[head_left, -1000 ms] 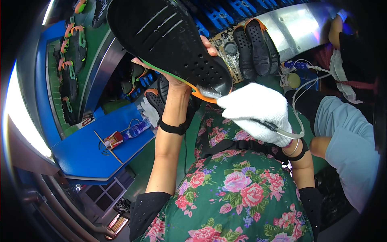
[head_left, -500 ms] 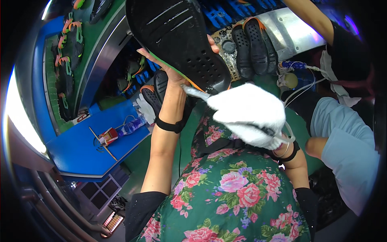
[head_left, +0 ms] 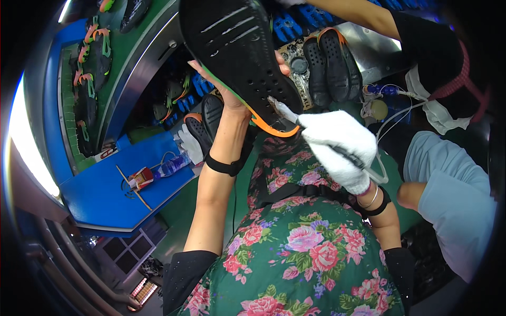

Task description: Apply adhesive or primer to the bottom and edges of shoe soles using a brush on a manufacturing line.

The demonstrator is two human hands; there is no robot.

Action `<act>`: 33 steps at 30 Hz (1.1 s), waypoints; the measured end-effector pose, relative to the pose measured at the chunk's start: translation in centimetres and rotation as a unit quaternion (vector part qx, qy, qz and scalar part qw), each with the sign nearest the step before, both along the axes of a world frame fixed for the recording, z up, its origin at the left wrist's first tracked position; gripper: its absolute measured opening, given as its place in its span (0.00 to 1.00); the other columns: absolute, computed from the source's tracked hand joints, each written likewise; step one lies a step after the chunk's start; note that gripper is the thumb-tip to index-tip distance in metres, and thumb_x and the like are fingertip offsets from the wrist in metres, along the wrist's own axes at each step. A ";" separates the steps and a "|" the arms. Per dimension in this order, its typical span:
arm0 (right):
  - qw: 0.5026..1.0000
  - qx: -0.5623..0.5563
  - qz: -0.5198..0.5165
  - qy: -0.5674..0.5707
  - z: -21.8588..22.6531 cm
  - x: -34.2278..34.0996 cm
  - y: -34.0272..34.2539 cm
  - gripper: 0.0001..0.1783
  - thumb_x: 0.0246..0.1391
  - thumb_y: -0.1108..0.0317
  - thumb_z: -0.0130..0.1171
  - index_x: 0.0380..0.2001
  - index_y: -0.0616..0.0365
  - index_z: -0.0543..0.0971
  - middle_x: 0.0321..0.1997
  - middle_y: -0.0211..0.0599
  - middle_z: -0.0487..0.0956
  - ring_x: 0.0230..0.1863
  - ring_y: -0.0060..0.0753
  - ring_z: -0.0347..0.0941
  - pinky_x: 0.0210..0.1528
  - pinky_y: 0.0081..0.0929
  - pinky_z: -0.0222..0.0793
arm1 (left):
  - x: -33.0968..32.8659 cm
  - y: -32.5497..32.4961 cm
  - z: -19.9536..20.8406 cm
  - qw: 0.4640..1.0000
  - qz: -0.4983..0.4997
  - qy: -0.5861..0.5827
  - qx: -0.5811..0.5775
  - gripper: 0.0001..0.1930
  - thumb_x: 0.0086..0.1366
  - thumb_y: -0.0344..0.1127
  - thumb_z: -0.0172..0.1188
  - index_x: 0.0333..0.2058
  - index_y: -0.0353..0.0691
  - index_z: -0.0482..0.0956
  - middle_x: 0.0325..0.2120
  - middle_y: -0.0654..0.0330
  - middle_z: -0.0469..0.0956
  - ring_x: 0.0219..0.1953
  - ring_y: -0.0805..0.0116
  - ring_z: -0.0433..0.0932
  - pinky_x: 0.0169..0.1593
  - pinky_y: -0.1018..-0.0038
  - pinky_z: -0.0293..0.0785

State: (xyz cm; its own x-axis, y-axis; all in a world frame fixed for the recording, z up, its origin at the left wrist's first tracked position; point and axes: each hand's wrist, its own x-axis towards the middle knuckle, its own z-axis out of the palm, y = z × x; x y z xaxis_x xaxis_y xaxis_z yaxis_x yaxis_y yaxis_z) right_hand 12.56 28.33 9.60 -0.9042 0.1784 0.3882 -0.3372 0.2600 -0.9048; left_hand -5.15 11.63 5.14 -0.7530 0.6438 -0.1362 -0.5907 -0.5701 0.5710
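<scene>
A large black shoe sole (head_left: pixel 240 58) with a green and orange edge is held up close to me, tilted, its face toward me showing slits at the broad end and holes at the heel. My left hand (head_left: pixel 232 97) wraps around it from beneath; fingertips come out at its right edge. In a white knit glove, my right hand (head_left: pixel 337 145) is closed on a slim brush (head_left: pixel 284 111) with a whitish, smeared tip. That tip lies over the holed heel area, seemingly touching it. A pale tube runs by the glove.
More black soles (head_left: pixel 332 63) stand beside a round-lidded pot (head_left: pixel 299 64); others (head_left: pixel 203 124) lie behind my left forearm. A blue table (head_left: pixel 105 195) carries a plastic bottle (head_left: pixel 174 164) and a red box (head_left: pixel 141 179). On the right, a co-worker's arm (head_left: pixel 363 16) reaches across. Soles rest on a green conveyor at left.
My right hand has moved the brush from the sole's lower left edge onto the heel face. The sole has shifted slightly right and tilted, showing more orange rim. The co-worker's arm has moved left.
</scene>
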 end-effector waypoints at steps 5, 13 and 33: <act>0.987 -0.068 0.142 -0.024 0.5 -0.9 -0.1 0.11 0.42 0.79 0.71 0.33 0.59 0.88 0.40 0.44 0.88 0.40 0.40 0.85 0.44 0.32 0.80 | -0.9 0.3 -0.4 0.990 -0.105 0.050 0.075 0.68 0.44 0.95 0.30 0.64 0.36 0.67 0.41 0.38 0.80 0.38 0.47 0.83 0.43 0.55 0.84; 0.976 0.119 0.171 0.067 -0.8 -1.2 -0.6 0.17 0.45 0.76 0.70 0.42 0.54 0.86 0.48 0.38 0.87 0.46 0.40 0.85 0.45 0.31 0.79 | -0.9 0.3 -0.8 0.986 -0.163 0.001 0.036 0.68 0.48 0.92 0.27 0.68 0.34 0.63 0.46 0.36 0.80 0.39 0.46 0.86 0.43 0.55 0.87; 0.930 -0.087 0.357 -0.026 -2.2 -4.1 0.3 0.10 0.51 0.73 0.68 0.39 0.55 0.88 0.44 0.38 0.88 0.44 0.38 0.85 0.51 0.31 0.78 | -0.9 -2.6 -1.1 0.941 -0.306 -0.120 -0.081 0.51 0.63 0.81 0.38 0.67 0.40 0.66 0.50 0.45 0.81 0.40 0.53 0.87 0.43 0.58 0.88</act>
